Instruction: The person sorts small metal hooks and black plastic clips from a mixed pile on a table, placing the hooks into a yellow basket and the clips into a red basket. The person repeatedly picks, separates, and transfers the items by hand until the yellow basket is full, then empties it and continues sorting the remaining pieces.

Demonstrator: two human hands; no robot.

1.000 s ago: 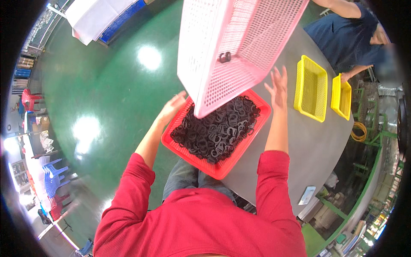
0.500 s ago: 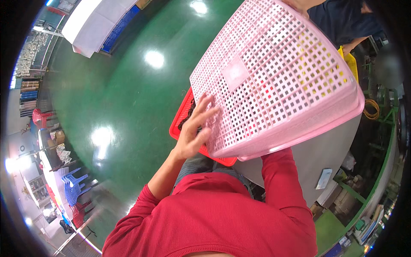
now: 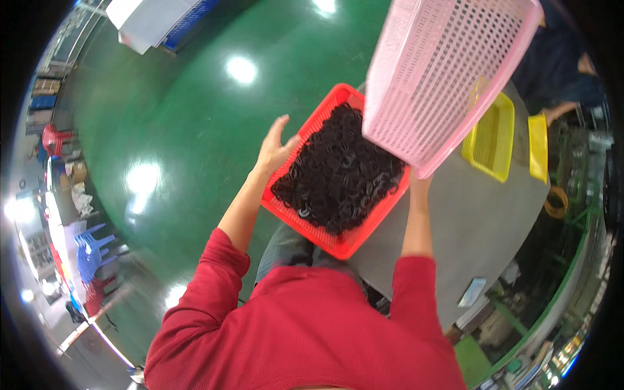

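A pink plastic basket (image 3: 448,78) with a lattice of holes is raised and tilted over the right side of a red basket. At its lower near corner is my right hand (image 3: 421,181), holding it, with the fingers hidden behind the pink wall. The red basket (image 3: 344,250) lies in front of me, by the table's left edge, filled with a heap of small black rings (image 3: 341,172). Just off the red basket's left rim, my left hand (image 3: 276,151) is open and holds nothing, fingers apart and slightly blurred.
A grey table (image 3: 390,250) extends to the right, with a phone-like slab (image 3: 472,292) near its edge. Two yellow baskets (image 3: 509,140) stand beyond, one touched by another person's hand (image 3: 560,113). Green floor (image 3: 188,117) lies left, with plastic chairs (image 3: 94,253) farther off.
My left hand has come off the pink basket. That basket has moved up and right and tilted, uncovering the red basket with the black rings and the yellow baskets.
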